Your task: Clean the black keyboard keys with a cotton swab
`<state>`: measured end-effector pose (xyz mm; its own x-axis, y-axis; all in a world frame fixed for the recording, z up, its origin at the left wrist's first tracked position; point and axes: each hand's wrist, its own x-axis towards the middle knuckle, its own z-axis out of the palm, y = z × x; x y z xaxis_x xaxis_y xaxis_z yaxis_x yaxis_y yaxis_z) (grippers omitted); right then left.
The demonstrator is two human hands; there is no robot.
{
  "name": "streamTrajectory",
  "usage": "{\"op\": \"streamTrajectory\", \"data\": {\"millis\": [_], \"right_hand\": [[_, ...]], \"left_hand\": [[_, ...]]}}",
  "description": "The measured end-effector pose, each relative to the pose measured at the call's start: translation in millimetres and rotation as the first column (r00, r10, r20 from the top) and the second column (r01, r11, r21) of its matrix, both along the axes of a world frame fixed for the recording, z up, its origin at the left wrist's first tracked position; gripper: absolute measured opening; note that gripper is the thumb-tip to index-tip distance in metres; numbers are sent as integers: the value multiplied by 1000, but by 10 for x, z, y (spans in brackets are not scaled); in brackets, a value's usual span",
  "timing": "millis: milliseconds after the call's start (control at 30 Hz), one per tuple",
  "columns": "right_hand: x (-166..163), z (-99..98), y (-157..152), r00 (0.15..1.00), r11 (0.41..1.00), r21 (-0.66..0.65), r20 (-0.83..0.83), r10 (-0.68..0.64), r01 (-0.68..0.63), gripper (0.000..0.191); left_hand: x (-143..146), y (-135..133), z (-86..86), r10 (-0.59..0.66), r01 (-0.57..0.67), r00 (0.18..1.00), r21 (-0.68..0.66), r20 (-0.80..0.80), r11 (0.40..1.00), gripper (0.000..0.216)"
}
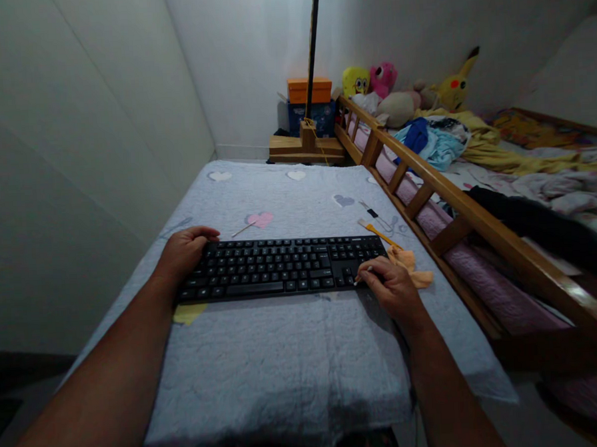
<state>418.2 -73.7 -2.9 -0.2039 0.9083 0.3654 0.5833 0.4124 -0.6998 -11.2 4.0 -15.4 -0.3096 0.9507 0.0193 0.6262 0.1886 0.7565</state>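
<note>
A black keyboard (281,268) lies flat on the pale blue cloth with its space bar toward me. My left hand (187,252) is closed around the keyboard's upper left corner. At its lower right, my right hand (384,279) pinches a cotton swab (356,282), whose white tip touches or nearly touches the keys near the arrow cluster. Another cotton swab (243,229) rests beyond the keyboard's top edge. Partly behind my right hand is a crumpled orange cloth (416,274). Past it lie a yellow-handled brush (380,234) and a wire tool with a black grip (373,213).
The table is covered by a heart-patterned cloth (285,357). A wooden bed rail (436,183) runs along its right side, with bedding and plush toys beyond. At the far end stand a dark pole (312,56) on a wooden base and an orange box (299,91).
</note>
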Motion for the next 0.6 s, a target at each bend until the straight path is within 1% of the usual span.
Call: {"op": "streamTrajectory", "data": {"millis": [300,600], "right_hand": [[-15,-53,41,998,998,31,-48,-46,48,18],[27,-72,55,996,996,27,-29,-81,82,18]], "left_hand": [[12,-8,4,8,-8,1000,-2,-2,1000,40],[1,2,5,-5,5,1000,9,-15,1000,40]]}}
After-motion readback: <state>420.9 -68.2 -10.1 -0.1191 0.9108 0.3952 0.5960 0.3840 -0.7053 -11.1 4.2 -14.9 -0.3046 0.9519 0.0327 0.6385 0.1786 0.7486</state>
